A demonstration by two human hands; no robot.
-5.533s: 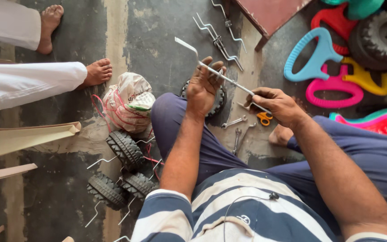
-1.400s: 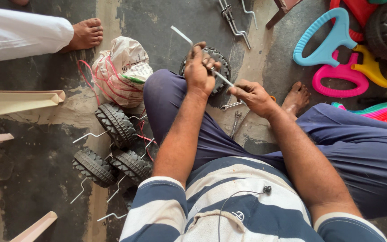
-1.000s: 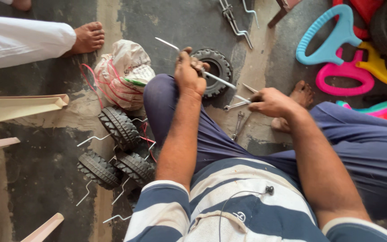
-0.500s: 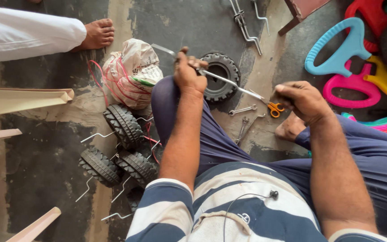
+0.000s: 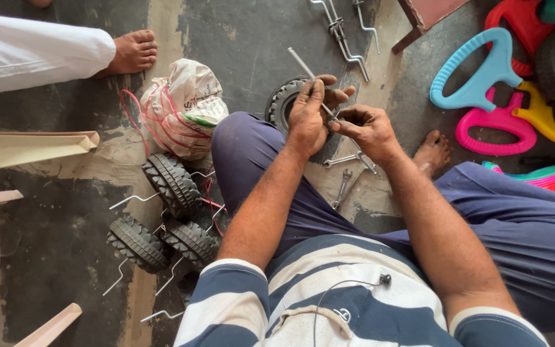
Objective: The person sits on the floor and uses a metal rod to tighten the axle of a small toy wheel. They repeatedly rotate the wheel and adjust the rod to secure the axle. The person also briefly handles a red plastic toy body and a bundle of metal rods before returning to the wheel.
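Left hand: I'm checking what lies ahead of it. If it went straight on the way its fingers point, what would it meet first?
Likely the right hand: the left hand holding the metal rod already touches it.

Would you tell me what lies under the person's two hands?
Under the left hand and right hand sit a black toy wheel, mostly covered, and spanners on the floor. The thin metal rod's lower end is hidden.

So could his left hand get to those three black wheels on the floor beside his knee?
Probably yes. The black wheels lie in the open on the floor just left of his left leg, with nothing over them. But the left hand is busy gripping a thin metal rod, so it isn't free.
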